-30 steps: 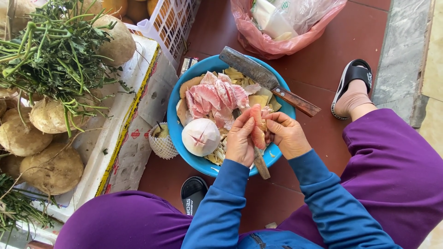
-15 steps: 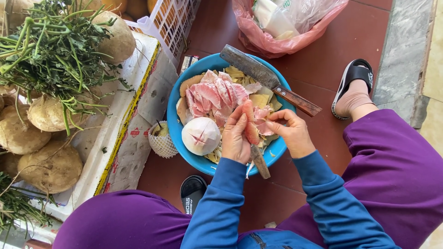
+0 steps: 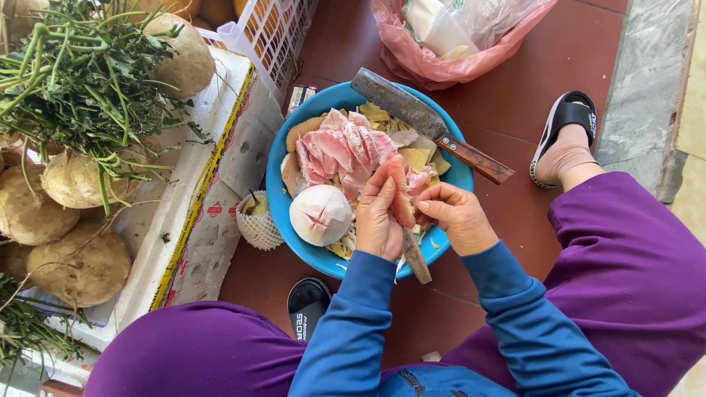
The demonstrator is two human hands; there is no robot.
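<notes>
— Pink is what catches me first: what's changed over that basin?

— Little, but it tells. A second ago the left hand (image 3: 379, 220) had the pink fruit segment (image 3: 401, 195) lower and partly covered; now the segment stands upright between the two hands, more of it bared, so the peeling looks to be moving along.

— And the hands themselves?

— Left hand curled, fingers pinching the segment from its nine o'clock side. Right hand (image 3: 457, 218) closed, fingertips on the segment's three o'clock side, with a small knife (image 3: 413, 255) jutting out toward six o'clock; its grip on the handle is half hidden.

— Beyond them?

— Blue basin (image 3: 283, 184) on the red floor, a peeled white fruit (image 3: 321, 215) at nine o'clock of the hands, pink segments (image 3: 338, 151) heaped at eleven, and a cleaver (image 3: 426, 123) across the rim at one o'clock.
</notes>
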